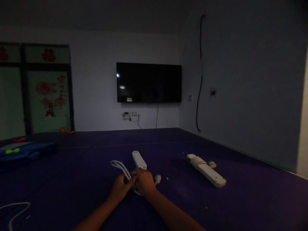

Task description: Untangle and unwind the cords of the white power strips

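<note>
Both of my hands meet low in the middle of the head view, around a looped white power cord [122,166]. My left hand [121,187] is closed on the loops, its thumb pressed along them. My right hand [145,182] is closed against the same bundle, its fingers mostly hidden. Just beyond my knuckles lies a white power strip [139,159] on the purple surface. A plug [157,179] sticks out to the right of my right hand. Farther right rests a second power strip [209,171] with its cord wound round one end.
The purple surface [96,163] reaches to the walls. A loose white cable [20,211] lies at the lower left. Blue folded cloth [31,150] sits farther left. Small white scraps dot the surface. A television [149,82] hangs on the far wall, and a black cable [200,77] runs down the right one.
</note>
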The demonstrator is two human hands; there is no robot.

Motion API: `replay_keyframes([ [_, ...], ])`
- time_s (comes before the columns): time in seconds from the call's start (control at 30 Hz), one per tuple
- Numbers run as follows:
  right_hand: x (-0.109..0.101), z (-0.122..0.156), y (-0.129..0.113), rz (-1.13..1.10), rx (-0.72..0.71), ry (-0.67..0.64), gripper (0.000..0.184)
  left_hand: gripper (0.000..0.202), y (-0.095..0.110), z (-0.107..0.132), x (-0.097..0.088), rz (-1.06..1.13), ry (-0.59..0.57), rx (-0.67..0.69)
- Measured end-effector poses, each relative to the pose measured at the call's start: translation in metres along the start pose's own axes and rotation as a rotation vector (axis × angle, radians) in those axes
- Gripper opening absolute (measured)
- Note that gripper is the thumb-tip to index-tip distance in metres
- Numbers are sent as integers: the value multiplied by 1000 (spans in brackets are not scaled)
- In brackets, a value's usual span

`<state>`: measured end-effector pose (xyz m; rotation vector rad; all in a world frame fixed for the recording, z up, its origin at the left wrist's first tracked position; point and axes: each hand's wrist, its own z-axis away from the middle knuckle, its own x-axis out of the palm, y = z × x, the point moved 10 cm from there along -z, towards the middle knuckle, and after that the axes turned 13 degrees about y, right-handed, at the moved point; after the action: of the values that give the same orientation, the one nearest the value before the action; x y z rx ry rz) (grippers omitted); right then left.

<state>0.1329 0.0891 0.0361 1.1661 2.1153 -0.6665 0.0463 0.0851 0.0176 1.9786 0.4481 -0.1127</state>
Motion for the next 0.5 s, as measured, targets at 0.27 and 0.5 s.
replay_keyframes([
  [0.27, 3, -1, -1, -5, -19, 12, 20, 41, -7, -1, 2, -28, -7, -11],
  [0.5, 5, -1, 0, 1, -35, 7, 18, 39, -9, -2, 2, -31, -8, -16],
])
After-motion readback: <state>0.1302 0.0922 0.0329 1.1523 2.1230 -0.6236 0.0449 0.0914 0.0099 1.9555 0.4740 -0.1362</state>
